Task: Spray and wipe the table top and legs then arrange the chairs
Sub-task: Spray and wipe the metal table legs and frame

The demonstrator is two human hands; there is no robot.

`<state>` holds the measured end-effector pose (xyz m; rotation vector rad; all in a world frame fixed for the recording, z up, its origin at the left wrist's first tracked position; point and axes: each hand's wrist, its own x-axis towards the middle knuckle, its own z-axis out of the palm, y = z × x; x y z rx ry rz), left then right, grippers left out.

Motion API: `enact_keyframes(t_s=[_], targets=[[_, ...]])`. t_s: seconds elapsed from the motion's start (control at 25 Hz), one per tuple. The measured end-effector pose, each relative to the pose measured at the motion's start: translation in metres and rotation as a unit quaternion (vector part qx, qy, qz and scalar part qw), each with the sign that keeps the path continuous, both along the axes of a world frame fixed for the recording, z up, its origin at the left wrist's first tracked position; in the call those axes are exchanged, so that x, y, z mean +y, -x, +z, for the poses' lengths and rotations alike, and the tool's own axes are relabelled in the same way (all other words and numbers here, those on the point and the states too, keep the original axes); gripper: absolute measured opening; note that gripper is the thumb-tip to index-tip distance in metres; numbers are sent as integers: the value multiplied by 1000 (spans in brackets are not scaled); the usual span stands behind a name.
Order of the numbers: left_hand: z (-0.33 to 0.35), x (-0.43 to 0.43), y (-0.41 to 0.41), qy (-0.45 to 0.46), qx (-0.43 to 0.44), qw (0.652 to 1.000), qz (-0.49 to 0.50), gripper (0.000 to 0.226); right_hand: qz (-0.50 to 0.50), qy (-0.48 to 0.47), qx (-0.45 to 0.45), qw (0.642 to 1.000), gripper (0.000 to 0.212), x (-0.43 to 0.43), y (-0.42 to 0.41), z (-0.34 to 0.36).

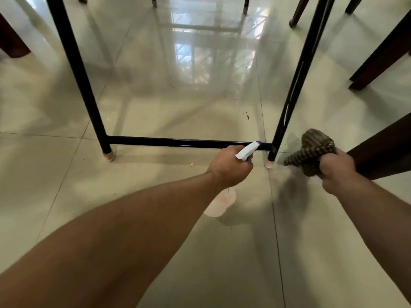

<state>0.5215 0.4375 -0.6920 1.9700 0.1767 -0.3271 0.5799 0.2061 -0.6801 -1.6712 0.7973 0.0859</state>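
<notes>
I look down under the table at its black metal legs. My left hand (pixel 230 166) grips a spray bottle (pixel 245 152) whose white and purple nozzle points at the low black crossbar (pixel 178 142), close to the right table leg (pixel 293 90). The bottle's clear body (pixel 220 203) hangs below my wrist. My right hand (pixel 338 168) holds a bunched striped cloth (pixel 311 150) just right of that leg's foot. The left table leg (pixel 77 70) stands further off. The table top is out of view.
Dark wooden chair legs stand at the right (pixel 382 54) and near my right hand (pixel 384 150), with more at the top (pixel 298 12) and far left (pixel 11 41). The glossy tiled floor (pixel 155 96) carries a few crumbs.
</notes>
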Motion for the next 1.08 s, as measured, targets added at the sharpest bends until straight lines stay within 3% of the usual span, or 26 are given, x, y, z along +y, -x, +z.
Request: enact_keyframes(t_s=[0.04, 0.12, 0.28, 0.36, 0.44, 0.56, 0.64, 0.8, 0.92, 1.08], targets=[[1, -6, -2, -1, 3, 1000, -6, 10, 36, -87, -8, 996, 48, -1, -9, -3], [7, -14, -4, -11, 7, 1000, -8, 15, 159, -132, -6, 978, 50, 2, -18, -11], [14, -22, -3, -25, 18, 999, -6, 21, 345, -7, 55, 937, 43, 18, -16, -9], [16, -23, 0, -4, 35, 999, -2, 17, 328, -6, 45, 944, 44, 21, -24, -1], [22, -23, 0, -1, 44, 999, 1, 21, 293, -82, 16, 952, 50, 31, -31, 8], [30, -22, -1, 7, 36, 999, -5, 19, 314, -41, 39, 948, 55, 47, -30, 8], [36, -21, -4, 31, 33, 999, 2, 17, 329, -38, 48, 942, 51, 50, -28, 16], [46, -19, -11, 62, -2, 998, 29, 17, 254, -134, 10, 958, 32, 45, -31, 26], [50, -18, -12, 67, -19, 997, 39, 13, 295, -72, 54, 951, 42, 49, -33, 31], [62, -17, -16, 78, -29, 995, 58, 10, 213, -105, -17, 971, 44, 52, -45, 69]])
